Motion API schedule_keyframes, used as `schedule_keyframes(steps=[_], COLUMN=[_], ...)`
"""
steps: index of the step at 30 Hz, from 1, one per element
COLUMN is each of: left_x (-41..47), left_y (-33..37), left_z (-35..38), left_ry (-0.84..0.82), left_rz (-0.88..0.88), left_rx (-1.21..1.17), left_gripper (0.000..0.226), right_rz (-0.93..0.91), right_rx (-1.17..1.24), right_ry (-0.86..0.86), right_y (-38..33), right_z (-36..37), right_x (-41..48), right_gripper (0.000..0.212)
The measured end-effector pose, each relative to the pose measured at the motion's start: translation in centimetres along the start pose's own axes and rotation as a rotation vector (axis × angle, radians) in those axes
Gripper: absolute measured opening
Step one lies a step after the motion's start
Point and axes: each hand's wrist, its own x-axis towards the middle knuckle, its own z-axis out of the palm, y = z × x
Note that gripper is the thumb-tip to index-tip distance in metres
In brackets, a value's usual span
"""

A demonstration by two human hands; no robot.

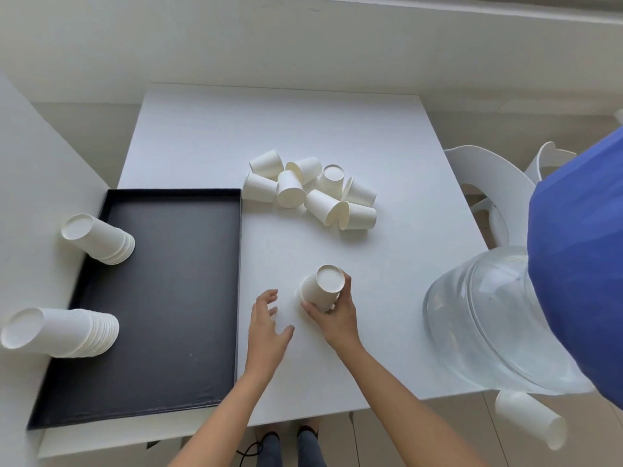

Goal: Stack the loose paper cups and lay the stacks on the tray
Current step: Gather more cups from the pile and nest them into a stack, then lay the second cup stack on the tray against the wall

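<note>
A short stack of white paper cups (pixel 322 287) stands upside down on the white table, and my right hand (pixel 333 315) grips it from the near side. Just left of it, my left hand (pixel 268 326) hovers with fingers spread, holding nothing. Several loose white cups (pixel 312 192) lie in a heap at the table's middle. The black tray (pixel 161 298) sits at the left with two stacks of cups on it, one at its far left (pixel 99 239) and a longer one at its near left (pixel 60 332).
A large clear water jug (pixel 485 318) with a blue part (pixel 580 264) stands at the table's right edge. A stack of cups (pixel 529 417) sticks out below it. White chairs (pixel 485 183) stand beyond the right edge. A white wall runs behind.
</note>
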Motion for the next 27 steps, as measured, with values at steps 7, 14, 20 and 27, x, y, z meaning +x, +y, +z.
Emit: schedule_keyframes(steps=[7,14,20,27], left_x=[0.4,0.1,-0.5,-1.3], left_y=[1.5,3.6,4.1,2.1], left_z=[-0.6,-0.4,-2.3,-6.9], left_ry=[-0.058,0.018,0.176,0.615], left_rz=[-0.315,-0.381,-0.321,-0.340], left_rx=[-0.454,-0.637,-0.671,-0.657], left_gripper=[0.039,0.035,0.040,0.032], right_rz=[0.184,0.094,-0.031,-0.159], right_rx=[0.376,0.299,0.250,0.139], right_ry=[-0.063,-0.142,-0.268,-0.426], right_y=[0.0,-1.2,-4.2,-7.9], right_z=[-0.5,0.1,2.0,7.3], right_x=[-0.5,-1.4,-0.6,0.3], right_gripper=[0.068,0.073,0.071,0.071])
